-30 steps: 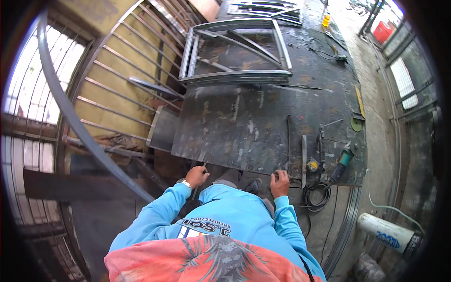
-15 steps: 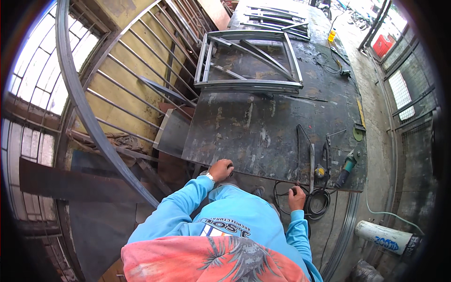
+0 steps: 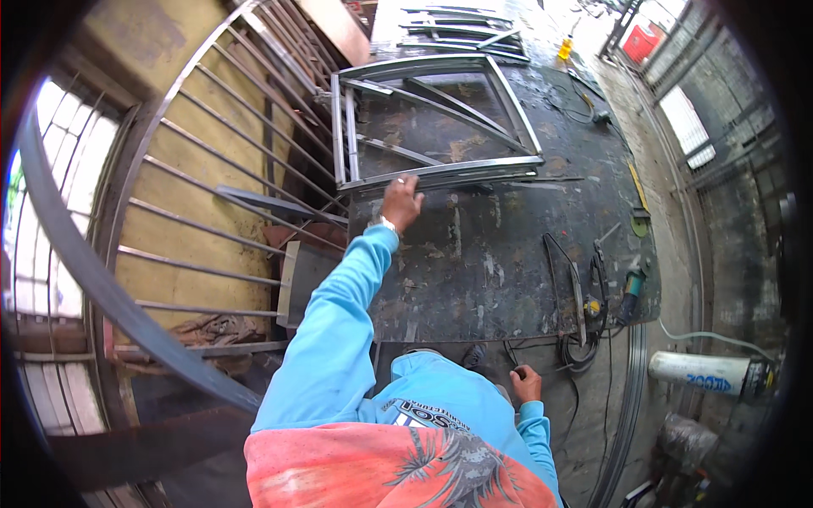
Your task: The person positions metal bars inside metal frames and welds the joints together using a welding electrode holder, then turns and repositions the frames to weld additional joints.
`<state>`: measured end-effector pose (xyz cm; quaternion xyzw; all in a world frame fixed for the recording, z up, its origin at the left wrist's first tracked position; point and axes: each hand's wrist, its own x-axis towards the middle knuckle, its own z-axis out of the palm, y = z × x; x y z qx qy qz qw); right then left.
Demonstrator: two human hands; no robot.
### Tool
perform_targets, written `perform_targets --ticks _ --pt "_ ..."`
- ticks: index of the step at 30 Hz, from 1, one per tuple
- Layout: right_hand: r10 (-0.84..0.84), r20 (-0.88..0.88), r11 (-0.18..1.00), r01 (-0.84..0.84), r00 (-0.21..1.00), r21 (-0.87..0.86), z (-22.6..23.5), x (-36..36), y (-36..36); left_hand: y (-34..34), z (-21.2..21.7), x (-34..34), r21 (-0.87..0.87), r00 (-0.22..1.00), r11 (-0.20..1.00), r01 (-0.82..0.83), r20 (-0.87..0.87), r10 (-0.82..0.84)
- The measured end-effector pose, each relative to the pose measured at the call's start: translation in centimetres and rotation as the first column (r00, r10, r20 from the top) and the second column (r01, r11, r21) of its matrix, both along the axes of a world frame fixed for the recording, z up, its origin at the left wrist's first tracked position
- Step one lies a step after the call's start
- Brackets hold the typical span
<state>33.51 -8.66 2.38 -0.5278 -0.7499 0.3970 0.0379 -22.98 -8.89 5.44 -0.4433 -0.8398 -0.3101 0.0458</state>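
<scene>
My left hand (image 3: 401,203) reaches over the dark metal work table (image 3: 423,296), its fingers loosely apart at the near rail of a rectangular steel frame (image 3: 449,170). The fingertips overlap that rail; whether they touch it I cannot tell. Diagonal bars lie inside the frame. My right hand (image 3: 527,384) hangs low beside my body, off the table's near edge, with curled fingers. A small dark bit shows at its fingertips, too small to name. Close to this hand, a coil of black cable (image 3: 578,354) hangs at the table edge.
An angle grinder (image 3: 631,296) and a tape measure (image 3: 594,307) lie on the table's right side. Steel pieces (image 3: 461,34) are stacked at its far end. A barred metal grille (image 3: 212,169) leans at left. A white cylinder (image 3: 699,371) lies on the floor at right.
My left hand has moved forward from the table's near edge to the steel frame. My right hand has drawn back slightly from the table edge. The view has shifted.
</scene>
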Motion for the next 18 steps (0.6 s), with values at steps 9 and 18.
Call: perform_targets --ticks 9,18 --pt "-0.186 0.122 0.982 0.189 0.975 -0.013 0.7 1.8 -4.0 4.9 -0.7 -7.3 -0.420 0.997 0.905 0.069 0.053 -0.051" --pt "-0.248 0.176 0.954 0.272 0.953 -0.126 -0.6 0.8 -6.0 5.9 -1.2 -9.0 -0.431 0.984 0.886 0.168 0.128 -0.124"
